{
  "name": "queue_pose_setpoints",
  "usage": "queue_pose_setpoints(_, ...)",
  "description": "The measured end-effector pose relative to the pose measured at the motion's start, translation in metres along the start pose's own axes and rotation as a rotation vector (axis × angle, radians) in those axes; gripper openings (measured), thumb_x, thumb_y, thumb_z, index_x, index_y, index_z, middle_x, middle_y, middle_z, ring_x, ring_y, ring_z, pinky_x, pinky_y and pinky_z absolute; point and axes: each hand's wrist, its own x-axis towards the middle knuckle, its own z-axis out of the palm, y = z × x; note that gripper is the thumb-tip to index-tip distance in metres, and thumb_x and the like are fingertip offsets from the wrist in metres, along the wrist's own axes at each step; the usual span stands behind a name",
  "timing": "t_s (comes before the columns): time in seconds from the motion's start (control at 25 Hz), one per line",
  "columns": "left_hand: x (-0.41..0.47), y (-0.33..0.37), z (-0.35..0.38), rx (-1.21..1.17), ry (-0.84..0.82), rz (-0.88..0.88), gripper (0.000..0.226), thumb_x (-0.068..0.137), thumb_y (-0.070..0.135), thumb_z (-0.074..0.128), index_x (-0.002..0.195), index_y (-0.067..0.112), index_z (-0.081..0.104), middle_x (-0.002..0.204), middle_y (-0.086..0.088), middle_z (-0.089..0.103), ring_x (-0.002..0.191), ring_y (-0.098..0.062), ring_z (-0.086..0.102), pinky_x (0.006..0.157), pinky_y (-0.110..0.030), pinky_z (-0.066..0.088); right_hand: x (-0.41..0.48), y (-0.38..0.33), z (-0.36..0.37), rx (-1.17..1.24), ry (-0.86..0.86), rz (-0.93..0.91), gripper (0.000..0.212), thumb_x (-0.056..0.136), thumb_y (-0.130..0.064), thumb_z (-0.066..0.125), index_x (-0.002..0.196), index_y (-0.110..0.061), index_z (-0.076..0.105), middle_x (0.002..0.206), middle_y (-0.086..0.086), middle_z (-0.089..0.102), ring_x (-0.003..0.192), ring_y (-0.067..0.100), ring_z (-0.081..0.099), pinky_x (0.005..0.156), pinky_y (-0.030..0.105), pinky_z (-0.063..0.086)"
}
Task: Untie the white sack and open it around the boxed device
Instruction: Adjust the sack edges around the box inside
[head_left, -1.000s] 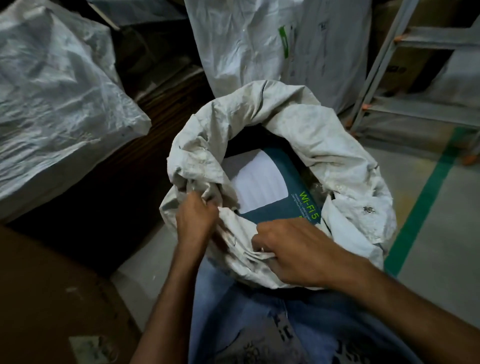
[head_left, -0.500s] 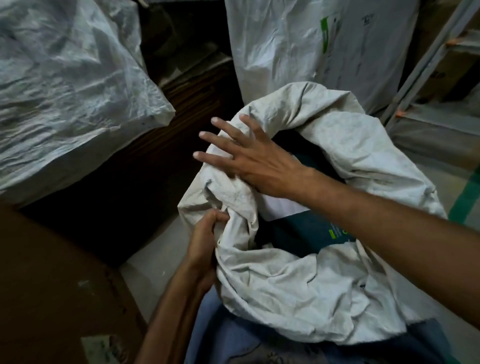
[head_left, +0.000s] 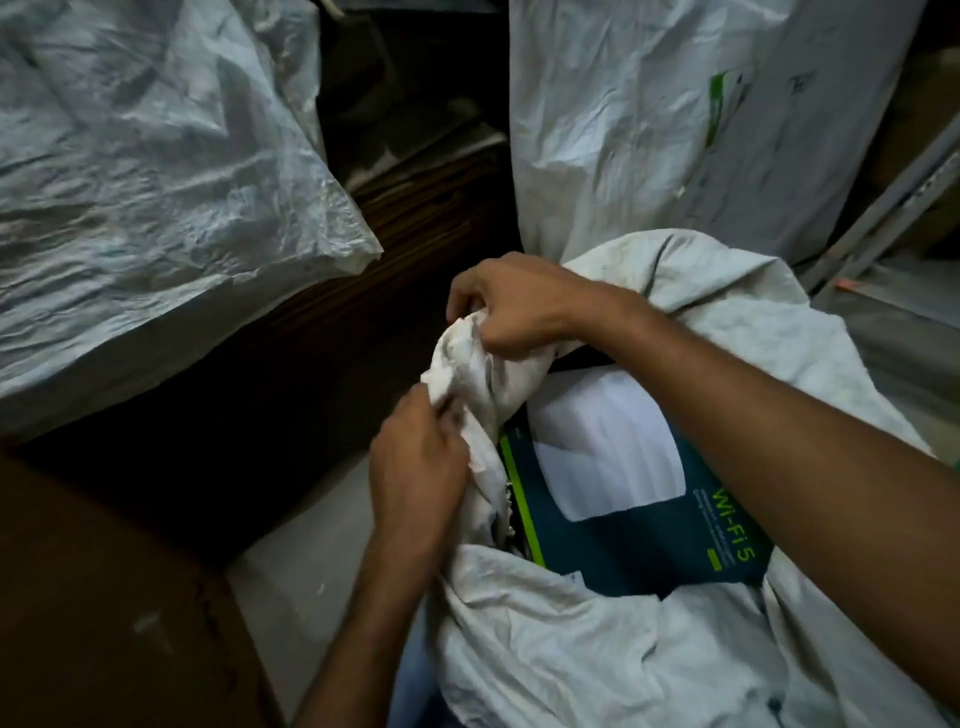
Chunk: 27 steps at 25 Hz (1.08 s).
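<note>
Head view: the white sack (head_left: 597, 649) stands near centre-right, its mouth already parted, and the boxed device (head_left: 628, 525) sits inside it, teal face up with "Wi-Fi 5" lettering legible. The sack cloth surrounds the box on the near, right and far sides. On the left side the rim is gathered into a twisted bunch (head_left: 478, 374), so that portion is judged not yet released. The right hand (head_left: 511, 306) is curled over the top of that bunch and grips it. The left hand (head_left: 415, 483), just below and nearer, pinches the cloth of the same bunch with bent fingers. Risk: pulling the two hands apart against a residual knot could tighten it or tear the woven cloth. A hard tug could also tip the sack leftward and slide the box toward the floor (head_left: 311, 530). Whether a tie or cord remains inside the bunch cannot be told. Count: two hands, one open sack, one box visible, two other white sacks (left (head_left: 145, 171); far right (head_left: 649, 119)), one brown carton (head_left: 104, 597) at near left.
</note>
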Motion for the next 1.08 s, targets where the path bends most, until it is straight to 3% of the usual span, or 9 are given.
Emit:
queue_pose_setpoints(0.16,0.026,-0.041,0.007,-0.853,-0.188,-0.552,0.025,0.102,0.021,0.058,0.085,0.006,0.069,0.079,-0.009,0.071,0.079,-0.027,0.067,0.068,-0.035,0.053,-0.027,0.055,0.036,-0.356,0.314,-0.148,0.061,0.094,-0.073,0.039,0.138,-0.032,0.051,0.127,-0.009,0.061,0.119,0.015,0.055,0.106,0.043,0.035)
queue_pose_setpoints(0.28,0.023,-0.027,0.006,-0.983,-0.353,-0.738,0.021,0.102,0.017,0.057,0.110,0.001,0.069,0.091,-0.017,0.076,0.076,-0.024,0.074,0.062,-0.031,0.059,-0.011,0.067,0.041,-0.340,0.211,-0.111,0.054,0.100,-0.070,0.028,0.103,-0.027,0.061,0.089,-0.006,0.064,0.084,0.018,0.060,0.087,0.040,0.042)
queue_pose_setpoints(0.36,0.026,-0.022,0.002,-0.632,-0.190,-0.523,0.027,0.103,0.024,0.052,0.126,0.012,0.059,0.107,-0.013,0.071,0.088,-0.021,0.070,0.068,-0.030,0.054,0.015,0.060,0.033,-0.099,0.156,0.059,0.058,0.103,-0.063,0.032,0.079,-0.018,0.061,0.069,-0.004,0.059,0.066,0.017,0.057,0.069,0.036,0.039)
queue_pose_setpoints(0.44,0.033,-0.013,-0.006,-0.058,0.068,-0.105,0.041,0.101,0.038,0.046,0.139,0.024,0.049,0.132,-0.007,0.056,0.120,-0.023,0.056,0.095,-0.041,0.047,0.035,0.059,0.027,0.078,0.138,0.176,0.060,0.102,-0.058,0.042,0.062,-0.015,0.053,0.059,-0.003,0.053,0.056,0.017,0.053,0.059,0.034,0.034)
queue_pose_setpoints(0.56,0.051,0.015,0.011,0.329,-0.037,0.243,0.070,0.093,0.068,0.043,0.143,0.019,0.046,0.148,-0.003,0.046,0.133,-0.022,0.048,0.106,-0.048,0.040,0.039,0.051,0.023,0.013,0.175,0.244,0.054,0.101,-0.056,0.045,0.064,-0.019,0.055,0.063,-0.003,0.056,0.060,0.016,0.054,0.060,0.033,0.031)
queue_pose_setpoints(0.72,0.070,0.007,0.037,0.303,-0.099,0.284,0.040,0.096,0.033,0.058,0.129,0.011,0.055,0.122,-0.012,0.064,0.099,-0.036,0.067,0.078,-0.041,0.045,-0.002,0.054,0.042,-0.335,0.554,0.073,0.045,0.099,-0.058,0.043,0.120,-0.025,0.065,0.124,0.001,0.065,0.118,0.023,0.055,0.096,0.042,0.036)
queue_pose_setpoints(0.84,0.081,-0.008,0.027,0.168,-0.100,0.227,0.023,0.103,0.039,0.049,0.109,0.020,0.060,0.096,-0.010,0.072,0.085,-0.038,0.066,0.070,-0.039,0.040,-0.050,0.084,0.060,-0.513,0.444,0.076,0.068,0.092,-0.067,0.046,0.149,-0.029,0.045,0.156,0.004,0.042,0.146,0.028,0.034,0.116,0.057,0.021)
queue_pose_setpoints(1.0,0.101,-0.016,0.010,-0.033,-0.391,0.097,0.058,0.091,0.080,0.033,0.093,0.030,0.061,0.082,0.010,0.068,0.083,-0.021,0.067,0.070,-0.036,0.047,-0.032,0.106,0.049,-0.504,0.518,0.119,0.026,0.095,-0.035,0.052,0.116,-0.023,0.062,0.109,0.002,0.070,0.101,0.027,0.064,0.100,0.049,0.035)
queue_pose_setpoints(1.08,0.105,-0.009,0.003,-0.015,-0.371,0.114,0.072,0.076,0.093,0.034,0.114,0.037,0.059,0.103,0.011,0.071,0.101,-0.021,0.068,0.081,-0.040,0.052,-0.007,0.110,0.031,-0.349,0.440,0.184,0.011,0.096,-0.032,0.053,0.097,-0.023,0.060,0.090,0.003,0.071,0.084,0.030,0.064,0.083,0.041,0.036)
